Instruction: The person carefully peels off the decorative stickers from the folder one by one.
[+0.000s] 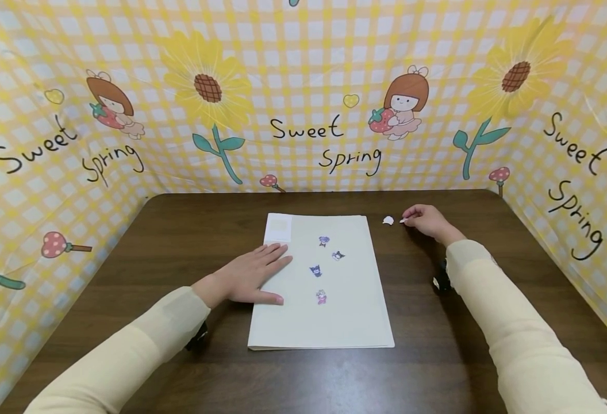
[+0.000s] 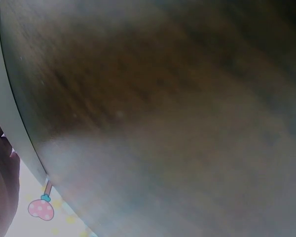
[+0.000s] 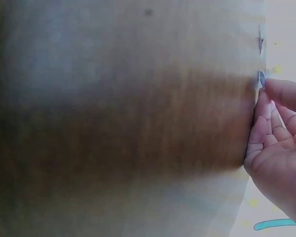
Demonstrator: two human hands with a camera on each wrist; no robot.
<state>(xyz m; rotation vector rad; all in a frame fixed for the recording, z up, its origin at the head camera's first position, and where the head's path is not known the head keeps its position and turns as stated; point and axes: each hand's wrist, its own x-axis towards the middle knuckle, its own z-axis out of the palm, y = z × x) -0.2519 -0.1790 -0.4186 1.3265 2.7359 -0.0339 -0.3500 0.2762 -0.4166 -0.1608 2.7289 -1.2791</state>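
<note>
A cream-white album or folder (image 1: 345,322) lies on the table with several small cartoon stickers (image 1: 321,297) on its cover. Spread over its left edge is my left hand (image 1: 257,273), fingers straight and palm down. My right hand (image 1: 427,221) is past the folder's upper right corner, thumb and fingertips pinching a small white sticker (image 1: 403,221). In the right wrist view the same sticker (image 3: 262,79) sticks out from the fingertips. Another white cutout sticker (image 1: 388,220) lies just left of it. The left wrist view shows mostly blurred table and part of the hand (image 2: 2,182).
A white paper square (image 1: 279,228) with a pale printed patch sits at the folder's top left corner. The dark wood table (image 1: 189,230) meets a yellow checked cloth (image 1: 303,75) at the back and both sides.
</note>
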